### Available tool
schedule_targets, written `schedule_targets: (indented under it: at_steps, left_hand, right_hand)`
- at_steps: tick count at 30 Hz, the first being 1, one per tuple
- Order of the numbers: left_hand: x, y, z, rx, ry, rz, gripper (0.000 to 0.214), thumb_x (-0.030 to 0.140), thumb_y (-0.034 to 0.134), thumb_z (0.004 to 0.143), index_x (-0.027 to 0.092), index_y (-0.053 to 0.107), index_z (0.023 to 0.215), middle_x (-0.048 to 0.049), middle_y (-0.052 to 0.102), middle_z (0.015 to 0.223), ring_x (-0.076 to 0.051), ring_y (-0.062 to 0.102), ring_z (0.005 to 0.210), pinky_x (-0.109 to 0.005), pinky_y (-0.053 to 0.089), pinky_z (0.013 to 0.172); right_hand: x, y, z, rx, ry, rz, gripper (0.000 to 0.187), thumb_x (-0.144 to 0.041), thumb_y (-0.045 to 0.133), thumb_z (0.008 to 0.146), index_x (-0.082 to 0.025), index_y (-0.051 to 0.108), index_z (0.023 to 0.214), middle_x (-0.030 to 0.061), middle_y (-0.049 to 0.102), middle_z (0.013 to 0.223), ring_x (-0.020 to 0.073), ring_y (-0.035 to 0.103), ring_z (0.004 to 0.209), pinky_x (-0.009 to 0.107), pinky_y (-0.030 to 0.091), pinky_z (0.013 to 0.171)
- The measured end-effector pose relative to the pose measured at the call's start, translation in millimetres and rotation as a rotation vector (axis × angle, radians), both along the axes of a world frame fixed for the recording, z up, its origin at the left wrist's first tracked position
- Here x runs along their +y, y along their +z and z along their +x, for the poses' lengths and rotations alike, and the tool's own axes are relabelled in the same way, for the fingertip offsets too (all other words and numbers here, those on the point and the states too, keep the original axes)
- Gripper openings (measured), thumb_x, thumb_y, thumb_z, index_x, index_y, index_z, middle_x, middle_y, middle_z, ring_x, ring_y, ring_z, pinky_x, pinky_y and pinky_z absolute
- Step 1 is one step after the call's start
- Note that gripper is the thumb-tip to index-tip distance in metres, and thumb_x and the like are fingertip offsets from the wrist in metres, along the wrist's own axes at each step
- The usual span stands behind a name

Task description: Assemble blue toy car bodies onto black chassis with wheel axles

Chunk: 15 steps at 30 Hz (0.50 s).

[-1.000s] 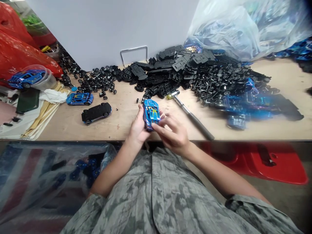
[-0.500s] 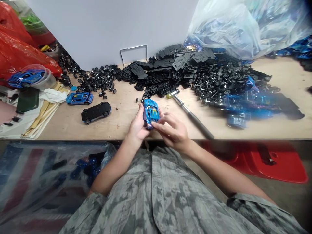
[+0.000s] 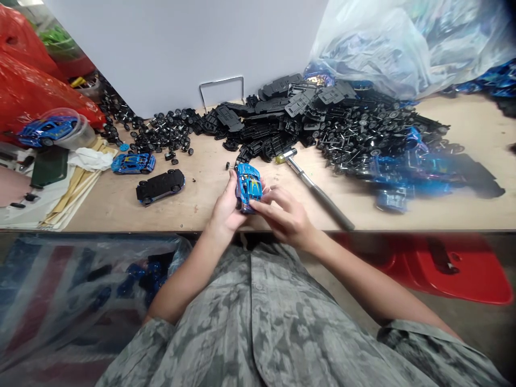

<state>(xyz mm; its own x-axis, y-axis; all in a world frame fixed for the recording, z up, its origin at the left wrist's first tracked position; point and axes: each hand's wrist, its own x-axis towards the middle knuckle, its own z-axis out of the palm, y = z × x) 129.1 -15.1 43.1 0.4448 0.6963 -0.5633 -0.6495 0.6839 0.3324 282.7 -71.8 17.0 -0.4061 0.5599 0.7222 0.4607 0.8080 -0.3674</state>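
A shiny blue toy car point(image 3: 249, 185) with yellow markings is held over the table's front edge. My left hand point(image 3: 228, 207) is wrapped round its left side and underside. At the car's lower right, my right hand point(image 3: 286, 215) presses its fingertips against the body; what lies under those fingertips is hidden. To the left are an overturned toy car point(image 3: 160, 187), black base up, and another blue toy car point(image 3: 133, 163) on its wheels. A hammer point(image 3: 316, 188) lies just right of my hands.
Black car bases point(image 3: 278, 115) are heaped at the back, beside piles of wheel axles point(image 3: 363, 134). Blue car bodies point(image 3: 419, 174) at the right look blurred. A plastic tub point(image 3: 80, 131) stands at the left. Below the table are a red stool point(image 3: 479, 269) and a striped bag point(image 3: 44, 301).
The view has shifted very slightly. Both hands stay on the blue toy car, with almost no visible movement.
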Motion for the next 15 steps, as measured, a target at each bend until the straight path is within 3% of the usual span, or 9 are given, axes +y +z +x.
schedule_targets:
  at_steps: [15]
  left_hand:
    - [-7.5, 0.5, 2.3, -0.001, 0.026, -0.033, 0.059, 0.052, 0.030, 0.109, 0.010, 0.061, 0.138, -0.0114, 0.079, 0.106, -0.022, 0.076, 0.100, -0.037, 0.056, 0.103]
  right_hand:
    - [3.7, 7.3, 2.8, 0.020, -0.022, -0.103, 0.042, -0.012, 0.058, 0.098, -0.028, 0.061, 0.137, 0.0068, 0.061, 0.100, 0.0194, 0.061, 0.091, 0.036, 0.055, 0.076]
